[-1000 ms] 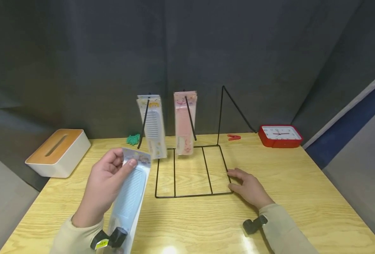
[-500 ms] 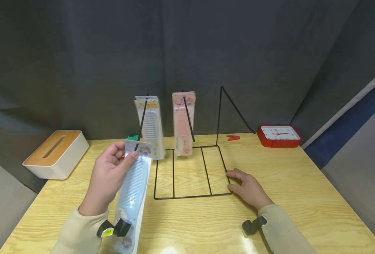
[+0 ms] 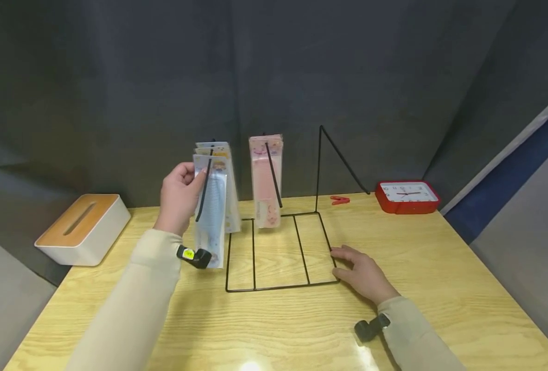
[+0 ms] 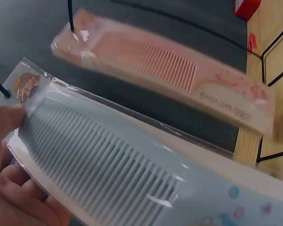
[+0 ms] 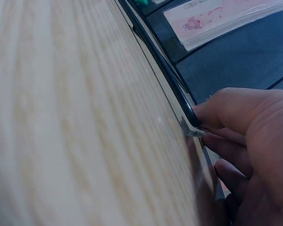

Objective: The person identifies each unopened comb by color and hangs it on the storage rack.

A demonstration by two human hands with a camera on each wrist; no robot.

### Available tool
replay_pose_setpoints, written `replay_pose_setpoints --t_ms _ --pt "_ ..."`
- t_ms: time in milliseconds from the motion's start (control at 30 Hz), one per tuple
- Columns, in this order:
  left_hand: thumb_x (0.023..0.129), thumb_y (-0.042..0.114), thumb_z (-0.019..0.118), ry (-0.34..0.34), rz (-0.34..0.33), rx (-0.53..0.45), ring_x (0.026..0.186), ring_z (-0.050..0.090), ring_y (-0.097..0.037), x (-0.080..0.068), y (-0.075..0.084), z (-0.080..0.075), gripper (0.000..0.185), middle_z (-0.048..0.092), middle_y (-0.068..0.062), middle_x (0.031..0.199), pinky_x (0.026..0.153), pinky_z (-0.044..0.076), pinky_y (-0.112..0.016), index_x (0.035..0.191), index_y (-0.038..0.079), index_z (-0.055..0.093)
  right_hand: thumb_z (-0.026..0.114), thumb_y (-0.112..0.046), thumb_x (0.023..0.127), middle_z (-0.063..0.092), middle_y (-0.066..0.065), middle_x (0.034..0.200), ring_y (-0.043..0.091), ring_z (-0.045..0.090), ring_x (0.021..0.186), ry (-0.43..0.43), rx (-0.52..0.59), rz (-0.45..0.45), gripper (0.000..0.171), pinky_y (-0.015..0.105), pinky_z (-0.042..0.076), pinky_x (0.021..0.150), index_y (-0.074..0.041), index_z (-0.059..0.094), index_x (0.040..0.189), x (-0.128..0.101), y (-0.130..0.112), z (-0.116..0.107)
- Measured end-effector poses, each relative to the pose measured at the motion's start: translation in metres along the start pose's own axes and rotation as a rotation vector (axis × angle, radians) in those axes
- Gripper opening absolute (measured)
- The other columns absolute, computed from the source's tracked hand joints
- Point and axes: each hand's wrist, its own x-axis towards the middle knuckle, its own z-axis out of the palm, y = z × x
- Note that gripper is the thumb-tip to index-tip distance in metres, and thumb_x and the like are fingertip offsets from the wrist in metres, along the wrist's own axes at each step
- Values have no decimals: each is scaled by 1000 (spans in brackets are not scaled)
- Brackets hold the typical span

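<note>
My left hand pinches the top card of a packaged blue comb. The left hook of a black wire display rack passes through that card. In the left wrist view the thumb lies on the clear wrapper beside the blue comb. Behind it on the same hook hang more packaged combs, partly covered. Packaged pink combs hang from the middle hook. My right hand holds the rack base's right side, near its front corner, between thumb and fingers; the right wrist view shows the thumb against the black wire.
The rack's right hook carries nothing. A white tissue box with a wooden lid stands at the left. At the back right are a red clock and a red clip. A dark curtain hangs behind the wooden table.
My left hand has moved forward and up, carrying the blue comb package along the left hook toward the combs hanging there. The right hand has stayed at the rack base.
</note>
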Motion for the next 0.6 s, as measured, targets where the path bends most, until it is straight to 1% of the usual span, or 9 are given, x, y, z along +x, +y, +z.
replay_pose_setpoints --t_ms 100,167,267,300,367,433,533,600 --pt "100 35 63 27 -29 33 87 56 -14 14 0 1 34 65 -5 99 76 47 -27 112 4 65 73 -21 92 42 22 153 43 34 143 -3 6 -1 48 62 26 115 -8 62 136 1 -2 4" --pt "99 40 63 42 -45 60 84 53 -13 20 -1 0 37 62 -3 95 72 45 -27 108 4 65 73 -22 92 42 22 153 44 35 143 -7 11 -5 48 62 26 114 -8 62 136 1 -3 6" --pt "98 47 62 50 -69 84 75 50 -13 23 -6 -3 42 59 -1 90 63 43 -26 106 5 67 73 -23 92 42 23 153 44 35 142 -9 9 -9 48 63 27 114 -9 62 137 2 -3 7" --pt "98 47 61 46 -76 91 73 50 -12 22 -9 -3 43 58 0 89 62 44 -26 107 6 67 73 -23 92 42 23 153 44 35 142 -8 6 -10 49 63 27 114 -9 62 137 2 -3 7" --pt "99 48 60 24 -90 94 73 51 -13 22 -16 -4 44 58 0 91 63 46 -25 109 6 67 73 -23 92 42 22 153 44 35 142 -3 -2 -12 49 62 27 114 -9 62 137 2 -2 6" --pt "100 47 58 0 -95 92 79 54 -15 20 -23 -3 45 59 -2 95 70 50 -25 113 5 66 73 -22 92 43 22 152 44 36 142 3 -12 -17 48 61 28 114 -8 62 137 2 0 5" --pt "101 45 57 -34 -103 94 93 58 -22 17 -38 -3 43 62 -6 103 79 51 -29 114 4 65 73 -21 92 44 22 152 44 37 142 6 -7 -26 48 61 28 114 -7 62 137 2 1 2" --pt "102 42 58 -46 -102 112 99 60 -26 13 -50 -4 41 65 -8 108 79 50 -31 113 4 66 73 -22 92 46 22 150 44 38 141 11 -1 -31 47 61 29 114 -7 62 136 1 2 -1"
